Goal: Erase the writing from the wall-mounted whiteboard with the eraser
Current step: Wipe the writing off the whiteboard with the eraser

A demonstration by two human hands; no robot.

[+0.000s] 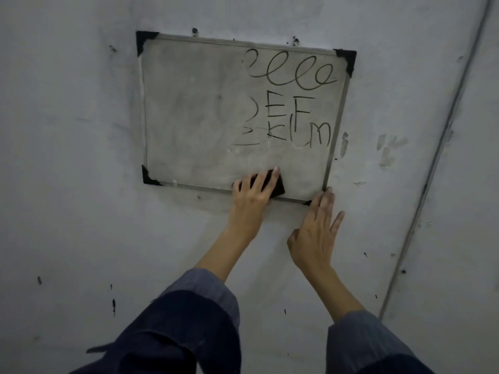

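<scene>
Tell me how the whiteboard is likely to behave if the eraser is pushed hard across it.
The whiteboard hangs crooked from small wall fixings, so it may swing or shift. The right hand at its lower corner suggests it needs steadying. Its thin metal frame looks light yet stiff.

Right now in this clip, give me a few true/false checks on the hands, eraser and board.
1. The left hand presses the eraser on the whiteboard. True.
2. The eraser sits at the board's top edge. False: it is near the bottom edge.
3. The right hand lies flat, with fingertips at the board's lower right corner. True.
4. The board is wiped clean. False: the loops and the letters remain on its right half.
5. The right hand holds a marker. False: it holds nothing.
</scene>
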